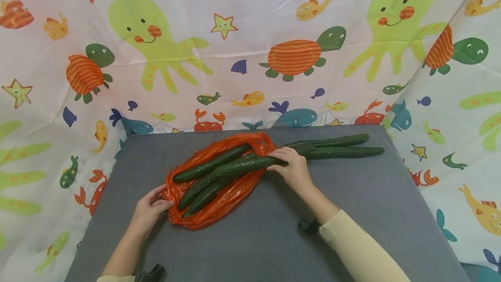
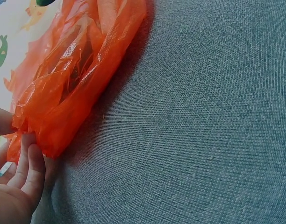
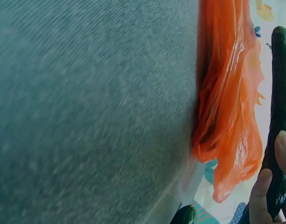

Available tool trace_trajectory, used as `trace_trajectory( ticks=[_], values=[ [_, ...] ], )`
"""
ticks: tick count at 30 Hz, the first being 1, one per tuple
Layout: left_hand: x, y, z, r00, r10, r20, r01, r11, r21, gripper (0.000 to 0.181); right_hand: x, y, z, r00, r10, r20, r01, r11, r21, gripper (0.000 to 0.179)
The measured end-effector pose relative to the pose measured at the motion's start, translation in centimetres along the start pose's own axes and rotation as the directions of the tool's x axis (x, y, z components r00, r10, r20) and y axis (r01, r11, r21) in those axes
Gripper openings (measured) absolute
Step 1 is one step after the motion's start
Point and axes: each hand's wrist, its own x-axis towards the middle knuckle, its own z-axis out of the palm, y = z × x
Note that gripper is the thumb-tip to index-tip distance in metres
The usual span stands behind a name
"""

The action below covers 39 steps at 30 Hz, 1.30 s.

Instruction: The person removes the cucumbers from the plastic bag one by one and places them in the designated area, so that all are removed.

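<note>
At the centre of the frame, on the grey worktop (image 1: 242,251), we find an orange plastic bag (image 1: 231,201) spread slantwise, its crumpled film ringing several dark green cucumbers (image 1: 211,163). Whether all lie inside or some on top, we cannot tell. Two loose cucumbers (image 1: 340,152) lie side by side to the right, beyond the bag, pointing toward the right edge of the frame; we take that as keeping them apart from the rest.

Left hand (image 1: 148,210), lower left of the bag: thumb and fingers pinch the film at its end. We judge this hold as steadying thin plastic that would otherwise slide along. Right hand (image 1: 292,168), right of centre: thumb and fingers pinch the uppermost cucumber (image 1: 238,166), on opposite sides, the greater length reaching left over the bag. Holding it toward the right end, we reckon, keeps the fingers off the others beneath it.

Writing: we read none. No brand or label shows on bag or cucumbers; the backdrop (image 1: 242,8) carries only printed sea animals, and the black wrist mounts (image 1: 308,226) show no marking we can make out.
</note>
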Motion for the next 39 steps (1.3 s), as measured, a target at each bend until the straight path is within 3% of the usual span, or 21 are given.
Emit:
trace_trajectory(
  ticks=[26,39],
  values=[
    [0.1,0.0,0.0,1.0,0.009,0.016,-0.009,1.0,-0.007,0.072,-1.7,2.7,-2.8,0.996,0.079,-0.029,-0.08,0.995,-0.056,0.039],
    [0.0,0.0,-0.1,1.0,-0.009,0.016,0.009,1.0,0.009,0.072,-3.1,4.5,-5.5,0.988,0.151,-0.022,-0.152,0.981,-0.117,0.042]
  ],
)
